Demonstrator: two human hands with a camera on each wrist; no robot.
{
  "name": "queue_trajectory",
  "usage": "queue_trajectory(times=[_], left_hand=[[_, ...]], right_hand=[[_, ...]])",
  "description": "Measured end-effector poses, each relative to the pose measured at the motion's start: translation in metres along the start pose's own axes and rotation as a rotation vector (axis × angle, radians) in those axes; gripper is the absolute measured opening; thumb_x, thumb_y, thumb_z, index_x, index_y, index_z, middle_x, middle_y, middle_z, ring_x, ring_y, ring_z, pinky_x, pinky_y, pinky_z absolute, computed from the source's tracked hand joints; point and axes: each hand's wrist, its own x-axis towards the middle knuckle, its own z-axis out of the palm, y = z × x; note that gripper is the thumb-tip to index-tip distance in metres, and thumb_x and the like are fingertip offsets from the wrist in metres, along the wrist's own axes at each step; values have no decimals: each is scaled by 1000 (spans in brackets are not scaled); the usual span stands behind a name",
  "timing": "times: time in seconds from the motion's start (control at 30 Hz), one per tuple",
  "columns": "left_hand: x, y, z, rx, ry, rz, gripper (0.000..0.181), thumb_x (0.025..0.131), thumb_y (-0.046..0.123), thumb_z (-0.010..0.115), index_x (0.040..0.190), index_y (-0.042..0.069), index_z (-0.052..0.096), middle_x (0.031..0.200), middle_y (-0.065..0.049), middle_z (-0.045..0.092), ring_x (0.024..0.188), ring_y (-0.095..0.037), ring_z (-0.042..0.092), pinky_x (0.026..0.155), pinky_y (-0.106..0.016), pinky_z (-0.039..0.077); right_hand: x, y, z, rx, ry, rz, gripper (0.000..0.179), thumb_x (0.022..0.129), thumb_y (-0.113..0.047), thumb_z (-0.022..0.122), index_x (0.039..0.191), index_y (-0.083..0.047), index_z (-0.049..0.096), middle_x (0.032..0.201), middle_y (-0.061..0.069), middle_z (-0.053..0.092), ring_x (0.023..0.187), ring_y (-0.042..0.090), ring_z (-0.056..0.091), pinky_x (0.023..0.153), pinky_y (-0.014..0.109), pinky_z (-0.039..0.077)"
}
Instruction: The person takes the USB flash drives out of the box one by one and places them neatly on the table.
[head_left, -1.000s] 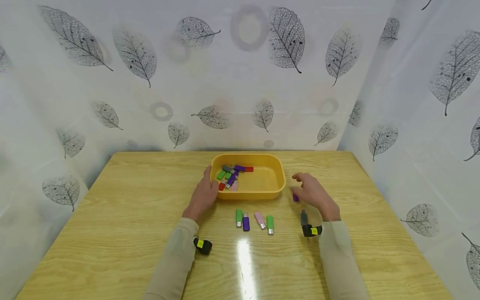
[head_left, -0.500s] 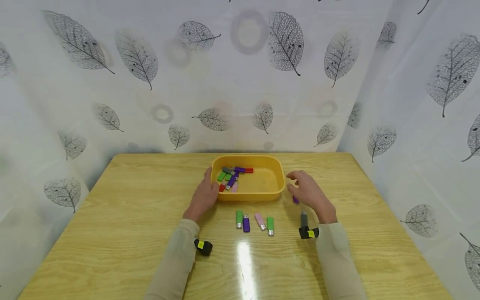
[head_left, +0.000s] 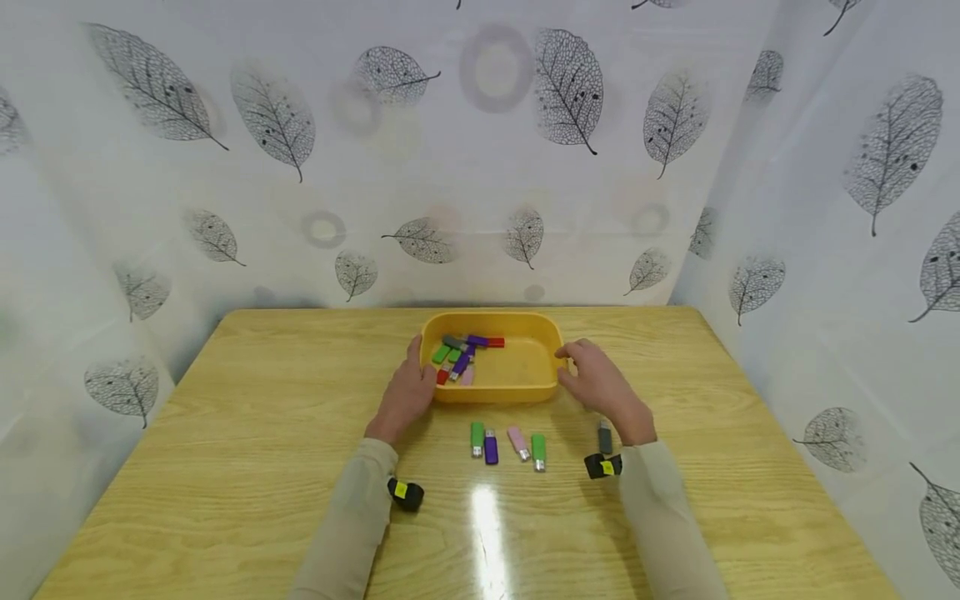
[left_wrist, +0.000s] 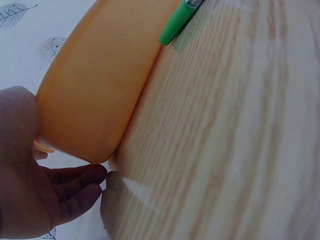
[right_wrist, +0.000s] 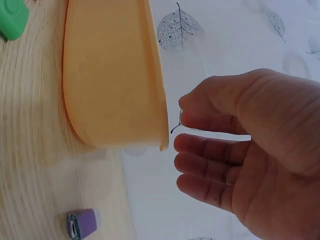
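A yellow plastic tray (head_left: 495, 393) stands at the back of the table, several USB sticks (head_left: 460, 365) heaped in its left half. My left hand (head_left: 407, 396) holds the tray's left end, thumb at the rim and fingers bent alongside it in the left wrist view. At the tray's right end is my right hand (head_left: 603, 387), its fingers loosely bent with nothing between them. The right wrist view shows a gap between those fingertips and the rim. A purple USB stick (right_wrist: 82, 223) lies on the table there; in the head view the right hand hides it.
In front of the tray, a green (head_left: 477, 439), a purple (head_left: 491, 448), a pink (head_left: 517, 443) and another green USB stick (head_left: 538, 452) lie in a loose row. A grey USB stick (head_left: 604, 437) is near the right wrist. Leaf-patterned curtain (head_left: 480, 167) hangs behind the table.
My right hand has moved left from above the purple USB stick to the tray's right rim. The left hand stays at the tray's left end, and the sticks lie as before.
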Motion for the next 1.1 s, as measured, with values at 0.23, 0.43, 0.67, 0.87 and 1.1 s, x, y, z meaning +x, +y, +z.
queue_trajectory(times=[0.23, 0.43, 0.67, 0.87, 1.1], left_hand=[[1, -2, -1, 14, 0, -4, 66, 102, 26, 34, 160, 10, 6, 150, -26, 40, 133, -38, 47, 113, -53, 34], [1, -3, 1, 3, -1, -18, 66, 102, 26, 35, 160, 11, 7, 151, -26, 39, 134, -39, 45, 113, -53, 34], [1, -1, 1, -14, -4, -10, 67, 102, 26, 36, 160, 11, 7, 152, -24, 39, 134, -36, 46, 114, -52, 33], [3, -1, -1, -9, -1, -7, 67, 102, 26, 37, 160, 12, 6, 151, -24, 40, 133, -36, 47, 113, -52, 34], [4, -2, 0, -4, -6, -12, 67, 101, 26, 35, 160, 11, 6, 151, -25, 39, 131, -35, 49, 112, -53, 35]], right_hand=[[14, -17, 9, -55, -50, -68, 31, 93, -10, 58, 119, 5, 63, 116, 22, 60, 98, 32, 56, 89, 48, 50], [25, -24, 20, -73, -119, -81, 31, 95, -15, 59, 121, 2, 63, 118, 18, 60, 94, 28, 59, 87, 46, 52], [34, -27, 28, -88, -148, -66, 31, 95, -17, 59, 120, 0, 63, 118, 17, 60, 96, 27, 60, 87, 45, 52], [43, -29, 34, -105, -166, -40, 30, 94, -18, 60, 119, -1, 64, 117, 16, 62, 107, 30, 61, 93, 46, 52], [53, -31, 38, -127, -190, -45, 31, 94, -17, 60, 120, 0, 65, 118, 16, 64, 109, 31, 60, 96, 45, 50]])
